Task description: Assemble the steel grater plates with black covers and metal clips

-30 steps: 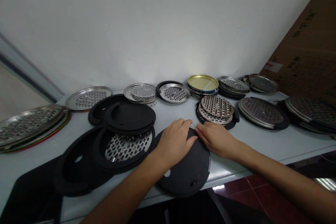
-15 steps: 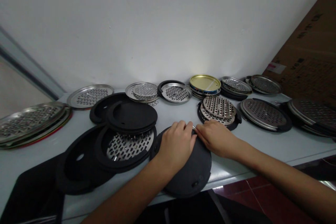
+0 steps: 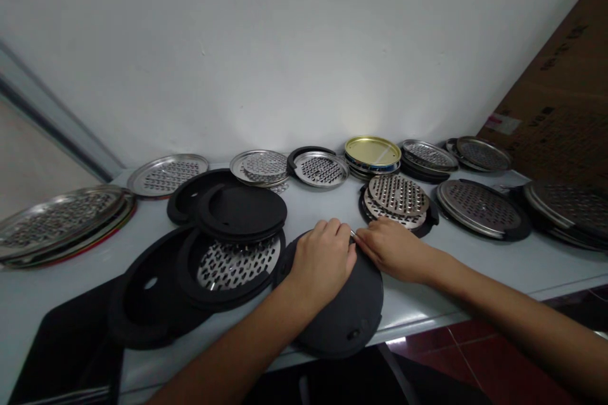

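In the head view, a person's left hand point(image 3: 319, 266) clasps the far rim of a round black disc point(image 3: 351, 310) at the near edge of a pale table point(image 3: 316, 205); the right hand point(image 3: 394, 250) bunches alongside, by a metal sliver point(image 3: 352, 235), its exact grip hidden

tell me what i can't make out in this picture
All in the head view:
Full shape of the thin metal piece: hidden by left hand and right hand.
Part of the black disc: under the left hand.
Print on the cardboard box: blurred, dim.
Leftmost perforated metal plate: cut by the left edge.
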Demonstrator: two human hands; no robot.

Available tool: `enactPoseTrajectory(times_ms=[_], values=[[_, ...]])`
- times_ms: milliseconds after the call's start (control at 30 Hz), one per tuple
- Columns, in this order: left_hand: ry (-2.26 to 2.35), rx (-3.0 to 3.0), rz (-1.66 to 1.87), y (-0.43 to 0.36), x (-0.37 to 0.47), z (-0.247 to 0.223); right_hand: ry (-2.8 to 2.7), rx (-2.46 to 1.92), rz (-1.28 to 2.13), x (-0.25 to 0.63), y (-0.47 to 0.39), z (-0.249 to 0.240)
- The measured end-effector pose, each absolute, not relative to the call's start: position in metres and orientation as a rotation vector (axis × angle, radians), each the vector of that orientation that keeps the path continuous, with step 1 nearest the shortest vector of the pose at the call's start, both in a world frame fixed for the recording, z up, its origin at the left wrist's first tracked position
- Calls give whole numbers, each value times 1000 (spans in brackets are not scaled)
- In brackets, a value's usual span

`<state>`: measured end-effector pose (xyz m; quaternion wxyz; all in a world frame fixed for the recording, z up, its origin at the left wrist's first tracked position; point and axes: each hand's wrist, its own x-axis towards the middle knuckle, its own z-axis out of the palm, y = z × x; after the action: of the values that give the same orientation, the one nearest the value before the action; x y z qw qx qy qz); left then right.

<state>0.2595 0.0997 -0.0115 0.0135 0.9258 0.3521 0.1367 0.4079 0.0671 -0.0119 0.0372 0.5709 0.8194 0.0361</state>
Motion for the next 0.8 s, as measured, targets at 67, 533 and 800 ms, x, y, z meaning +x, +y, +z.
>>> enactPoseTrajectory(times_ms=[67, 533, 800], values=[[1084, 2904, 428, 100, 259, -11, 2516, 1725, 84, 410, 68, -11], [1106, 2923, 428, 100, 260, -12, 2538, 1570, -161, 415, 77, 6], [1117, 2882, 455, 100, 258, -13, 2428, 1684, -143, 404, 72, 11]])
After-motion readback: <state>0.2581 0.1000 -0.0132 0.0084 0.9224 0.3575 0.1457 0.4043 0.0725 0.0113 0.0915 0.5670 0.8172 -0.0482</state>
